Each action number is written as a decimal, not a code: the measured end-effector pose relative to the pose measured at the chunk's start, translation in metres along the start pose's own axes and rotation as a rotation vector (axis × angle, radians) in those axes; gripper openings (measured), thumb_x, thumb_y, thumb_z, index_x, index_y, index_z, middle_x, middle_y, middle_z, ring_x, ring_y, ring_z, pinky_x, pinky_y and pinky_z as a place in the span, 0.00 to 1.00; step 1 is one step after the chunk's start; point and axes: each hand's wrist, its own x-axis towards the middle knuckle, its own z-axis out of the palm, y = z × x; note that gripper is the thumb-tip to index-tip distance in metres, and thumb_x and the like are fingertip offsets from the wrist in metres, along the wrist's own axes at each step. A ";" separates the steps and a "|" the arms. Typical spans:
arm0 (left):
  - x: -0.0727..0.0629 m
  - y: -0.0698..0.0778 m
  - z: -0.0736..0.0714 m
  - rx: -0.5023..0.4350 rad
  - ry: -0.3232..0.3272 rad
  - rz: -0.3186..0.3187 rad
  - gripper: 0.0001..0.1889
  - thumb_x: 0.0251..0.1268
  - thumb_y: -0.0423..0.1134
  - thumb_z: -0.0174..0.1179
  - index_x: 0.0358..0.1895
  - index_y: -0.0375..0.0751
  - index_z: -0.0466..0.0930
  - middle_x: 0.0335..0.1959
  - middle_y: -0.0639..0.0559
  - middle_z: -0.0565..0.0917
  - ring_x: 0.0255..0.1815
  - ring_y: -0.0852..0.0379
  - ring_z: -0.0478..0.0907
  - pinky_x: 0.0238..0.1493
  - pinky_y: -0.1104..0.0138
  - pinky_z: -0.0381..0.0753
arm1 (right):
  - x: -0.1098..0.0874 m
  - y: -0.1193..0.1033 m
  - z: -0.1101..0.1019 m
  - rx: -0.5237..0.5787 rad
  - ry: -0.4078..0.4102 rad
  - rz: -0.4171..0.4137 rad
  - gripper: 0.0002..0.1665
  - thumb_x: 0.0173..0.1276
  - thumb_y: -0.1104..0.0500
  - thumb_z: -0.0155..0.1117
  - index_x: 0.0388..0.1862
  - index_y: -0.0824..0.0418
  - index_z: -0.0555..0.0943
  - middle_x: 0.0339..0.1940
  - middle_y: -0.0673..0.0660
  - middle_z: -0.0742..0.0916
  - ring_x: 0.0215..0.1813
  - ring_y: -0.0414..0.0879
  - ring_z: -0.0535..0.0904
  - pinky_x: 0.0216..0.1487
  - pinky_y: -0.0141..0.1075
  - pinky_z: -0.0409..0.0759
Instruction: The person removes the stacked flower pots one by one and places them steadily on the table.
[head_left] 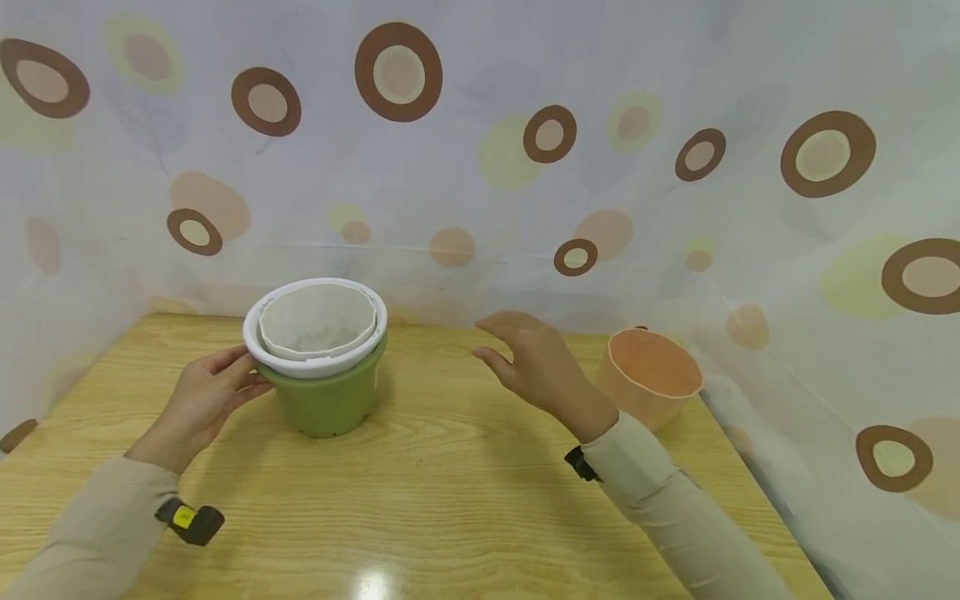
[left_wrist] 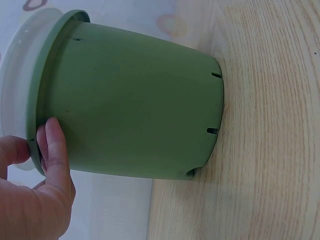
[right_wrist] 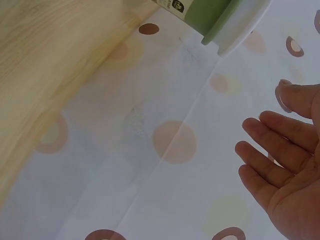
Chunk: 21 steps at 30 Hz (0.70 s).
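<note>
A green flowerpot (head_left: 327,405) stands on the table at the left. Set into its top is a white flowerpot (head_left: 251,340), and a cream pot (head_left: 318,315) with a wavy rim sits inside that one. My left hand (head_left: 206,400) pinches the green pot's rim from the left; in the left wrist view the thumb (left_wrist: 15,150) lies on the upper side of the rim and the fingers (left_wrist: 57,150) below it. My right hand (head_left: 536,364) is held in the air over the table, fingers loosely extended and holding nothing. An orange pot (head_left: 626,392) stands behind its wrist.
The wooden table (head_left: 450,500) reaches back to a wall covering (head_left: 465,192) with printed circles, which also runs along the right side. A black wrist camera (head_left: 197,525) is strapped on the left sleeve, another (head_left: 582,463) on the right.
</note>
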 end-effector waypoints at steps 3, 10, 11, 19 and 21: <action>0.000 0.000 0.000 -0.001 -0.005 0.002 0.41 0.71 0.45 0.55 0.73 0.23 0.43 0.39 0.66 0.80 0.39 0.69 0.80 0.44 0.75 0.85 | 0.004 -0.003 0.002 0.000 0.005 -0.015 0.20 0.64 0.55 0.68 0.54 0.62 0.82 0.50 0.58 0.85 0.54 0.51 0.80 0.55 0.44 0.82; 0.000 0.000 -0.001 0.004 -0.013 0.008 0.41 0.71 0.45 0.55 0.73 0.23 0.43 0.39 0.66 0.80 0.40 0.69 0.80 0.44 0.75 0.85 | 0.013 -0.012 0.007 0.015 0.001 -0.044 0.20 0.66 0.54 0.67 0.54 0.63 0.82 0.50 0.58 0.85 0.56 0.51 0.80 0.58 0.43 0.81; 0.000 0.000 -0.001 0.007 -0.012 0.009 0.40 0.71 0.45 0.54 0.73 0.23 0.43 0.39 0.66 0.80 0.40 0.69 0.80 0.44 0.75 0.85 | 0.015 -0.014 0.008 0.017 0.003 -0.049 0.21 0.65 0.54 0.67 0.54 0.63 0.82 0.50 0.58 0.85 0.56 0.51 0.80 0.58 0.43 0.81; -0.001 0.002 0.000 0.001 -0.008 0.004 0.41 0.71 0.45 0.55 0.73 0.22 0.44 0.39 0.65 0.80 0.39 0.68 0.80 0.44 0.75 0.85 | 0.025 -0.023 0.018 0.029 0.001 -0.094 0.20 0.66 0.55 0.67 0.53 0.62 0.82 0.49 0.57 0.86 0.54 0.49 0.80 0.58 0.42 0.81; -0.001 0.002 0.000 -0.002 -0.006 0.007 0.41 0.71 0.45 0.55 0.73 0.22 0.44 0.39 0.65 0.80 0.39 0.68 0.80 0.44 0.75 0.85 | 0.028 -0.024 0.021 0.023 -0.001 -0.105 0.20 0.65 0.55 0.68 0.53 0.62 0.82 0.49 0.57 0.86 0.54 0.49 0.81 0.58 0.41 0.81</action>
